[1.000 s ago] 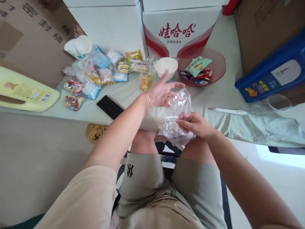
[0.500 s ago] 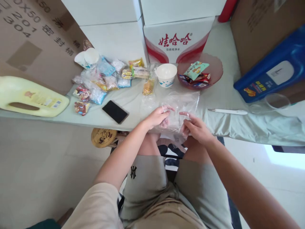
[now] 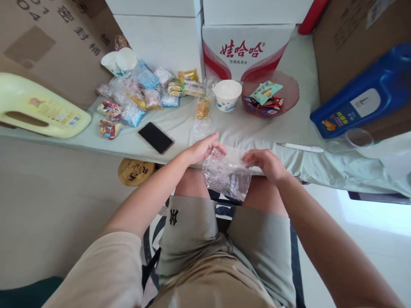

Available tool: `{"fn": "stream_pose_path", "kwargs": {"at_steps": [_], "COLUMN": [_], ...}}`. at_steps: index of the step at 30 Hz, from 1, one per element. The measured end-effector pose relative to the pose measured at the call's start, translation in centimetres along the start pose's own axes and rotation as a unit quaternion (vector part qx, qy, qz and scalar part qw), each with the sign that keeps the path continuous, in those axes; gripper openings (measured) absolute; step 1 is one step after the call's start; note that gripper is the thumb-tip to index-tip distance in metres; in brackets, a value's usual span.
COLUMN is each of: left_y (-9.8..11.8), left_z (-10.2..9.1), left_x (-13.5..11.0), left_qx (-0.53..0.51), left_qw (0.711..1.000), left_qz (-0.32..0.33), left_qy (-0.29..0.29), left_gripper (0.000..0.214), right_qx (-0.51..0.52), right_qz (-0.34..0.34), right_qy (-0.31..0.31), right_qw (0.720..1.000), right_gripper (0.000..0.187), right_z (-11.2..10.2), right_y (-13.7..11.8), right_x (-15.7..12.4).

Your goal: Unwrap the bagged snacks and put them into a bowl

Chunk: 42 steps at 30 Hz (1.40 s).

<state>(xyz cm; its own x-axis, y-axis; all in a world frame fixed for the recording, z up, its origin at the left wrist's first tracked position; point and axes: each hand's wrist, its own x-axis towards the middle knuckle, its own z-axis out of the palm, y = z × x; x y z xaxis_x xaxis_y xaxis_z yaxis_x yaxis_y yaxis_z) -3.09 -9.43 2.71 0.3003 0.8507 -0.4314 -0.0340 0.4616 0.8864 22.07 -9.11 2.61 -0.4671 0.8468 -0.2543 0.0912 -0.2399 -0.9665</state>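
Note:
A clear, crinkled plastic bag lies at the table's front edge and droops over it above my lap. My left hand is at its upper left, thumb and fingers apart, with the fingertips close to the plastic. On the other side, my right hand has loosely bent fingers over the bag's right edge; their tips are slightly blurred, and I see nothing gripped in them. Behind the hands stand a white paper cup and a pink translucent bowl with snack packets in it.
At left are a black phone, heaped wrapped snacks, two paper cups and a yellow jug. At right lie a white utility knife, a clear cup and a blue bottle. Boxes line the back.
The bag has moved toward me and now hangs lower over the edge. My left hand has loosened, its fingers spread apart, and my right fingers have shifted on the bag's right side. The view has tilted.

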Motion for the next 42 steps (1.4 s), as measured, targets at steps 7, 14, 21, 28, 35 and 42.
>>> {"fn": "stream_pose_path", "kwargs": {"at_steps": [7,14,21,28,35,42], "left_y": [-0.7,-1.2,-0.7,0.1,0.3,-0.8], "left_z": [1.4,2.8,3.0,2.2,2.3,6.5], "left_x": [0.4,0.0,-1.0,-0.8,0.9,3.0], "left_qx": [-0.005,-0.147,-0.044,-0.195,0.005,0.129], "left_qw": [0.982,0.988,0.998,0.979,0.944,0.962], "left_qz": [0.150,0.009,-0.017,0.021,0.179,0.203], "left_qy": [0.113,0.049,0.052,0.052,0.277,0.127], "left_gripper": [0.061,0.042,0.030,0.025,0.016,0.055], "right_qx": [0.084,0.211,0.175,0.249,-0.206,-0.196], "right_qz": [-0.059,-0.073,0.062,-0.052,-0.120,-0.211], "right_qy": [0.195,0.151,0.107,0.095,0.313,0.328], "right_qw": [0.975,0.963,0.977,0.962,0.919,0.900], "right_gripper": [0.059,0.055,0.039,0.027,0.022,0.031], "right_z": [1.9,3.0,2.2,1.3,-0.4,0.8], "right_y": [2.3,1.0,1.2,1.5,1.6,1.3], "right_x": [1.4,0.0,-0.4,-0.3,0.1,0.1]}}
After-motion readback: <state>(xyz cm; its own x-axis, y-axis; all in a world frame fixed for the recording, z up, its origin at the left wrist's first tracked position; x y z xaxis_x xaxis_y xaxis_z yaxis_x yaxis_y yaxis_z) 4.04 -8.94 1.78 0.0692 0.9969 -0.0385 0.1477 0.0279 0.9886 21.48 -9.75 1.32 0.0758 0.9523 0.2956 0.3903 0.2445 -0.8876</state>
